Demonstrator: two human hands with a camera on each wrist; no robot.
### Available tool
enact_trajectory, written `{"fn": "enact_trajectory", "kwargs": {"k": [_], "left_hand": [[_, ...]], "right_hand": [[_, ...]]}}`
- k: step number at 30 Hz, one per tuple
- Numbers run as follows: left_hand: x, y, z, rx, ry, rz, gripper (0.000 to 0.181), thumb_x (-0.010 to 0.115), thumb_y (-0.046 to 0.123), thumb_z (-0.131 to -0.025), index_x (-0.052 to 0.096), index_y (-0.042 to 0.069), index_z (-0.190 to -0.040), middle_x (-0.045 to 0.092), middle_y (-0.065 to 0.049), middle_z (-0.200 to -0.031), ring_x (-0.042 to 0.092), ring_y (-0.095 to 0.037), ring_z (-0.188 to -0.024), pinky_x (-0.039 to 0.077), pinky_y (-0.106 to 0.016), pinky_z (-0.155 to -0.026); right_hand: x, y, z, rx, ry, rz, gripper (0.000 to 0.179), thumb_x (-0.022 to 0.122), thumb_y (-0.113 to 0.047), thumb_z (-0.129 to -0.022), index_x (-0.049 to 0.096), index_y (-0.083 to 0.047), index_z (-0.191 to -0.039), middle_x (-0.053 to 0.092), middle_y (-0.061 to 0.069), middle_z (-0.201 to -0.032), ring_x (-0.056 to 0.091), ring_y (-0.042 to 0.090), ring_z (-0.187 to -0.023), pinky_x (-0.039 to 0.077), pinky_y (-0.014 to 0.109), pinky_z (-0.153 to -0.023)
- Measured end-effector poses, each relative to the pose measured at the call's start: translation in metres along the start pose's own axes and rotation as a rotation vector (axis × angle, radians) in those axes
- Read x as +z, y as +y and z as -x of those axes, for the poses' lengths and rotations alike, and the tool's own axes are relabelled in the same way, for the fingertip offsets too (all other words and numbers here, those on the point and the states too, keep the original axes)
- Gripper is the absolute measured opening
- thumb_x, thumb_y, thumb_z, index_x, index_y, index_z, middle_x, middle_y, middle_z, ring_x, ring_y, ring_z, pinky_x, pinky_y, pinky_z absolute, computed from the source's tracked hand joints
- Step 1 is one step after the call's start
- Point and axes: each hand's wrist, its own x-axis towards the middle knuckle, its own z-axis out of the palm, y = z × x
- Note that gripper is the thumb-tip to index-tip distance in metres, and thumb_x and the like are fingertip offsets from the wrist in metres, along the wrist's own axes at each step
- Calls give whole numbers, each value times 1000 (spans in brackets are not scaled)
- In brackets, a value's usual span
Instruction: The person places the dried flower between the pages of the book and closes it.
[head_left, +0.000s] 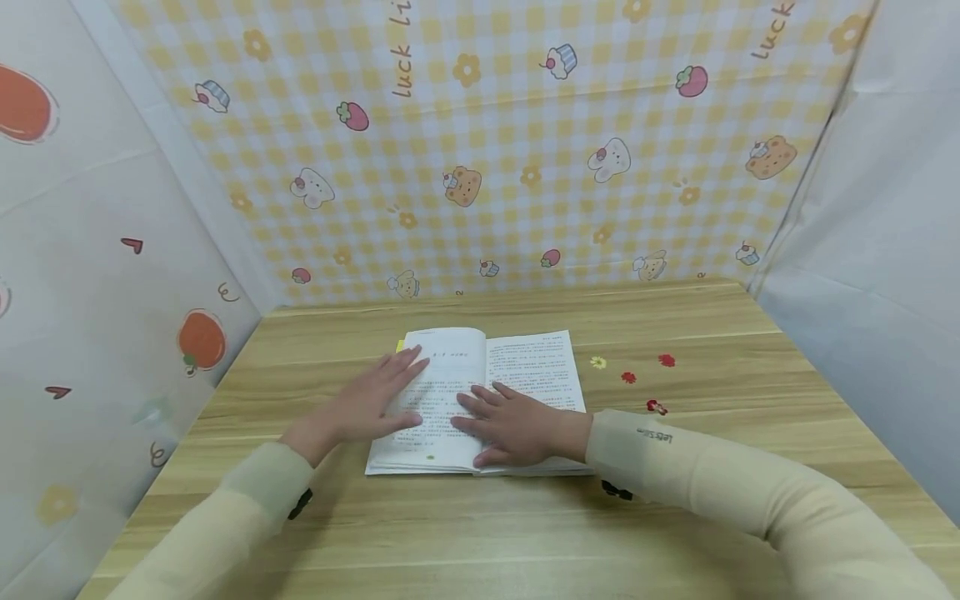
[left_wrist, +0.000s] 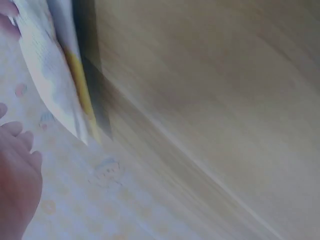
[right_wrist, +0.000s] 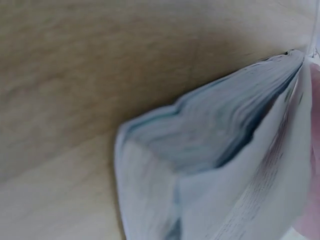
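Note:
An open book (head_left: 536,362) with printed pages lies on the wooden table. Fingers spread, my left hand (head_left: 371,400) is over the outer part of the left page; whether it presses the paper I cannot tell. My right hand (head_left: 517,427) rests across the inner margins near the spine, its fingers extended onto the left page. In the left wrist view, the left hand (left_wrist: 20,175) appears beside the book's edge (left_wrist: 50,75), where a yellow strip (left_wrist: 80,85) shows. The right wrist view has the thick page block (right_wrist: 210,125) up close, with a lifted, curving page.
To the right of the book lie a small yellow flower (head_left: 597,362) and red flower-like pieces (head_left: 666,360). A checked cloth (head_left: 525,225) hangs behind the table (head_left: 480,542), and pale cloths hang on both sides.

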Motion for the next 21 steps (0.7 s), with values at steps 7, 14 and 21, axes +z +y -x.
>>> {"fn": "enact_trajectory", "kwargs": {"k": [7,14,21], "left_hand": [[12,9,-9,35,-99,-47,96,50,68,-89,21,5,-155,15,-16,-160,13,-32,-146,14,-50,-116],[23,10,-9,3,-187,-77,104,51,72,-85,17,3,-155,10,-15,-161,8,-31,-147,10,-47,-117],[30,10,-9,-23,-228,-92,109,47,78,-83,16,4,-155,8,-13,-161,6,-29,-147,8,-44,-118]], "right_hand": [[-2,-2,-1,-1,-31,55,69,27,-61,-100,24,-21,-156,15,9,-161,12,30,-146,14,51,-116],[0,-2,-2,-10,-39,108,70,23,-62,-100,22,-20,-156,13,9,-161,11,30,-146,13,51,-116],[2,-1,-3,-3,-45,110,70,24,-62,-100,21,-20,-157,12,9,-161,10,30,-147,13,51,-116]]}}
